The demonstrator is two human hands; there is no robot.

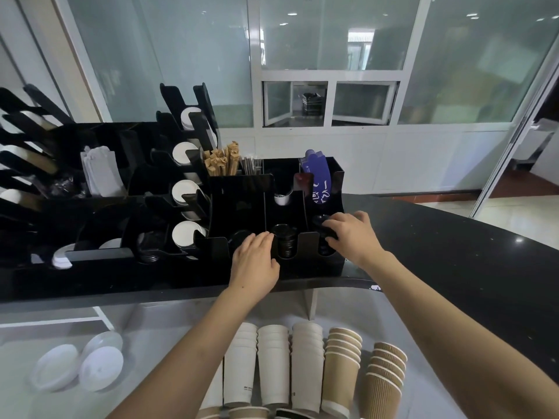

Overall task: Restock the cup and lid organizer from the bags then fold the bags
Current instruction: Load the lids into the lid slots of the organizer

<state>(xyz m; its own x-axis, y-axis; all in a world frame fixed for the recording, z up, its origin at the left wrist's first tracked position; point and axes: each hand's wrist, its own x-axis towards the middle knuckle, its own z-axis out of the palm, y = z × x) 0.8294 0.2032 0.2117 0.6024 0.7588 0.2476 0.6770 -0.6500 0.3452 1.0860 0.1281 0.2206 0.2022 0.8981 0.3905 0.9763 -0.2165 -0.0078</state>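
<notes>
A black cup and lid organizer point(338, 176) stands on the dark counter. Its front row has slots holding stacks of black lids point(283, 240). My left hand point(255, 261) lies with straight fingers against the front divider, next to the middle lid stack. My right hand point(352, 234) curls its fingers round black lids point(322, 222) at the top of the right-hand slot. On the grey lower surface lie stacks of white paper cups point(272, 367) and brown ribbed cups point(341, 370). White lids in clear plastic bags point(81, 367) lie at the lower left.
A larger black rack point(99, 182) at left holds white cups, white lids and napkins. Wooden stirrers point(222, 161) and a purple pack point(319, 176) stand in the organizer's back compartments. The dark counter point(453, 243) curves away to the right. Glass partitions stand behind.
</notes>
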